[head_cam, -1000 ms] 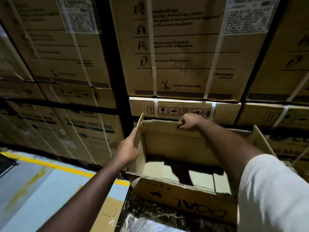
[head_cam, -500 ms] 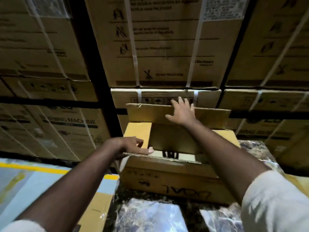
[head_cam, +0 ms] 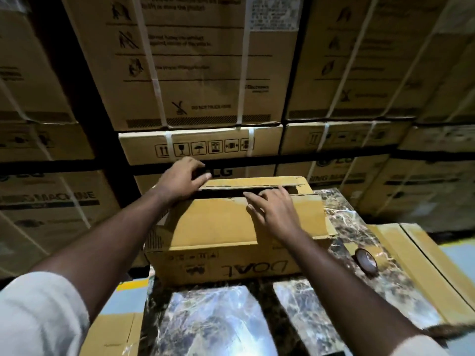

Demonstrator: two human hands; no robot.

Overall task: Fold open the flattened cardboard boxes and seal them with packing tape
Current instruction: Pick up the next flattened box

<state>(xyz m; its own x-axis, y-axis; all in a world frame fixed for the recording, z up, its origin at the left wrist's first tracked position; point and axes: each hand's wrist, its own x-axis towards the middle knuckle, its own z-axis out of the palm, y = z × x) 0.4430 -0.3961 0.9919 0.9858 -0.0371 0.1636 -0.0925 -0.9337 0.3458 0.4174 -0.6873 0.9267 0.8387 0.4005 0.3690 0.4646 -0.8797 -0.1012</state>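
A brown cardboard box (head_cam: 231, 265) with upside-down print stands on a marbled tabletop (head_cam: 347, 227). Its two long top flaps are folded down, with a narrow dark gap between them. My left hand (head_cam: 180, 181) rests on the left end of the far flap (head_cam: 257, 182), fingers lightly bent over its edge. The fingers of my right hand (head_cam: 272, 211) are spread flat on the near flap (head_cam: 218, 222), their tips at the gap. A roll of packing tape (head_cam: 366, 260) lies on the tabletop to the right of the box.
Flattened cardboard (head_cam: 424, 265) lies at the table's right side, and another piece (head_cam: 113, 332) sits low at the left. Strapped appliance cartons (head_cam: 200, 73) are stacked as a wall close behind the box. Blue floor with a yellow line (head_cam: 131, 286) shows below left.
The far flap, upright half a second ago, has come down. My left hand moved from the left side flap to the far flap, and my right hand moved back onto the near flap.
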